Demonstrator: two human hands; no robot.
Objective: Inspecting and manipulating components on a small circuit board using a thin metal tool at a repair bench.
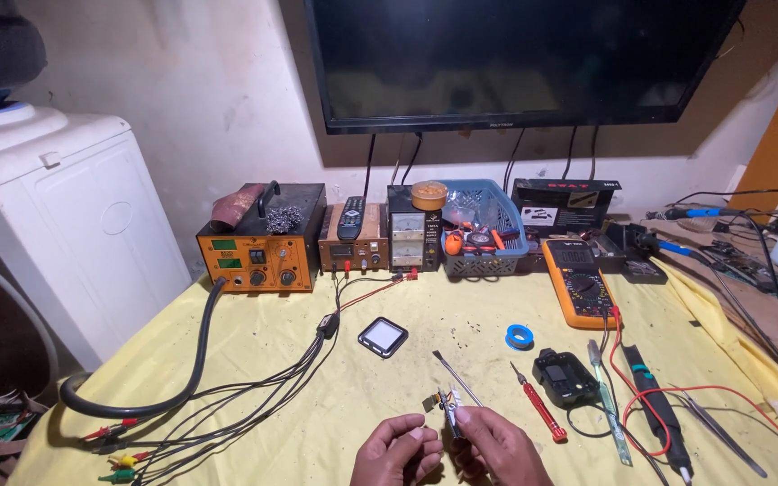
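Item: two bare hands at the near edge of the counter (254, 360), working a small part.

Left hand (398, 454): fingers curled inward, pressed near the right hand; whether they pinch anything cannot be told.
Right hand (497, 450): fingers pinching a small metal clip tool (448, 402), which points away from the person and appears to grip a tiny dark component (430, 404) just beyond the fingertips.

Risks, as judged:
- The component is tiny and held only at the tool's tip; a slack pinch could drop it among the cloth's wrinkles.
- A thin probe (455, 376) lies just past the fingers, and a red-handled screwdriver (539, 402) just right of them; a sweeping wrist could knock either.
- Red and black test leads (641, 396) loop right of the fingers and a cable bundle (254, 396) left; either could snag a sleeve or forearm.

Surface: counter covered in wrinkled yellow cloth. Beyond the fingers: square smartwatch case (383, 336), blue tape roll (519, 337), yellow multimeter (580, 281), black device (565, 376).

Room: orange soldering station (261, 243), bench power supply (413, 234) and blue basket (483, 229) against a pale wall; dark wall-mounted screen (515, 58) above; white appliance (74, 225) far left.
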